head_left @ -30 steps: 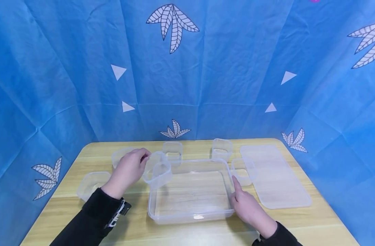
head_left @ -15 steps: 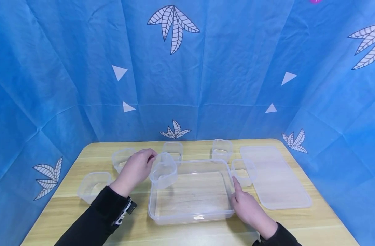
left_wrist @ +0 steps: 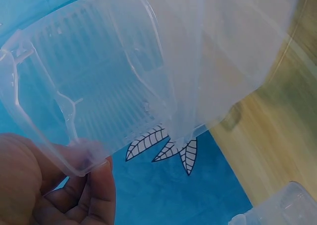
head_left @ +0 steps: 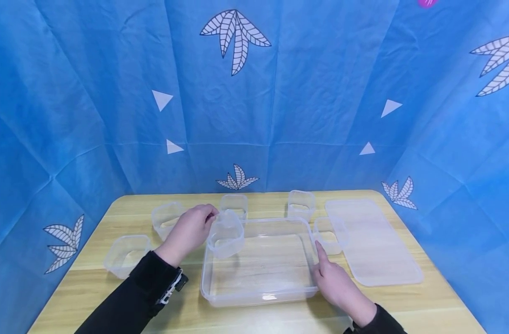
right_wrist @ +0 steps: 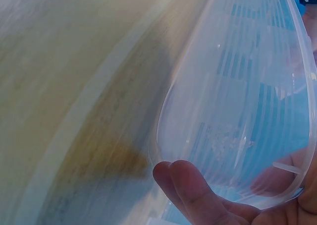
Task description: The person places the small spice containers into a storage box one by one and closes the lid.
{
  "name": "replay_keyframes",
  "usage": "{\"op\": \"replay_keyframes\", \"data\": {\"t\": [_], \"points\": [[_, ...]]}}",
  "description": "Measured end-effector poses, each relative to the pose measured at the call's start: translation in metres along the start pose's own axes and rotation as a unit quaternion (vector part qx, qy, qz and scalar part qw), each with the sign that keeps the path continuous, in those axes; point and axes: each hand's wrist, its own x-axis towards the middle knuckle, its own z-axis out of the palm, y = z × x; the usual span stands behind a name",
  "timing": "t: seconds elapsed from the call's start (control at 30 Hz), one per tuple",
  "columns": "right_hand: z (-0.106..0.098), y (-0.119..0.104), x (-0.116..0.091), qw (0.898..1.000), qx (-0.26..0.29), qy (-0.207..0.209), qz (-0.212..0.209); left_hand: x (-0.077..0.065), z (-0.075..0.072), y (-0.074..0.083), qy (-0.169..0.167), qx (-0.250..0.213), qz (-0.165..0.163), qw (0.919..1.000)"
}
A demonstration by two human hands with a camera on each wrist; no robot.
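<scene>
In the head view my left hand (head_left: 192, 229) holds a small clear plastic container (head_left: 226, 240) above the back left corner of a large, shallow clear container (head_left: 260, 297). The left wrist view shows thumb and fingers pinching the rim of the small container (left_wrist: 104, 71). My right hand (head_left: 337, 282) grips the large container's right side, its index finger stretched along the rim. From the right wrist, fingertips (right_wrist: 185, 185) curl against the outside of the large container (right_wrist: 223, 101). Part of that hand shows through the clear plastic.
Several more small clear containers stand around: two at left (head_left: 127, 255) (head_left: 166, 220), one behind (head_left: 233, 204), one at the back (head_left: 301, 204), one at right (head_left: 327, 236). A flat translucent lid (head_left: 375, 246) lies on the wooden table (head_left: 263, 320). A blue curtain (head_left: 254, 116) hangs behind.
My left hand has moved a little to the right with the small container, from the large container's left edge to over its back left corner. The right hand stays in place.
</scene>
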Motion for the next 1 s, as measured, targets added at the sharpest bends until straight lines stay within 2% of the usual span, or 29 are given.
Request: {"op": "replay_keyframes", "data": {"t": [0.5, 1.0], "points": [[-0.001, -0.001, -0.001, 1.0, -0.008, 0.002, 0.0, 0.004, 0.013, -0.003, -0.033, 0.005, 0.01, 0.9994], [-0.001, 0.001, 0.0, 1.0, -0.01, 0.006, -0.006, 0.007, 0.024, -0.008, -0.053, -0.006, 0.044, 0.9976]]}}
